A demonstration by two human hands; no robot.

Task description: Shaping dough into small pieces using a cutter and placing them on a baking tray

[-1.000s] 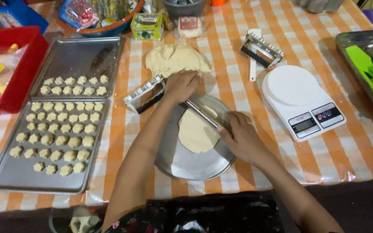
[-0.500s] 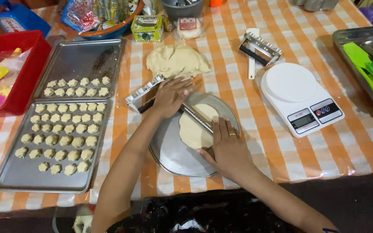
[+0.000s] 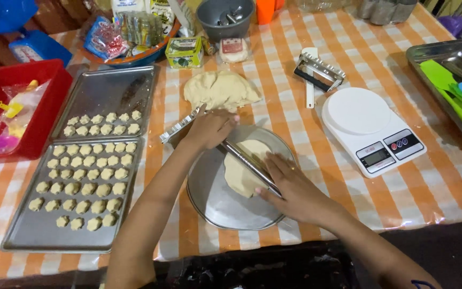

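Left hand (image 3: 209, 127), fingers curled down and nearly closed over the upper end of a long metal rod (image 3: 248, 162), which shows a ridged section to the left of the hand; right hand (image 3: 290, 187), fingers extended and only slightly bent, pressing flat on the lower end of the same rod. The rod lies diagonally, from upper left to lower right, across a flattened sheet of pale dough (image 3: 244, 168), which it touches along its length. The dough rests inside a round metal pan (image 3: 215, 198), toward its upper right part; the pan sits on a table covered with an orange-and-white checked cloth (image 3: 434, 182), directly in front of the person. Just beyond the pan, a larger lump of dough (image 3: 220, 90) lies on the cloth, close to the left hand. To the left, two metal trays: the near tray (image 3: 33, 235) carries rows of small shaped dough pieces (image 3: 84, 182); the far tray (image 3: 108, 88) carries two rows at its near edge. To the right of the pan, a white kitchen scale (image 3: 367, 126). At the far left, a red bin (image 3: 44, 115).
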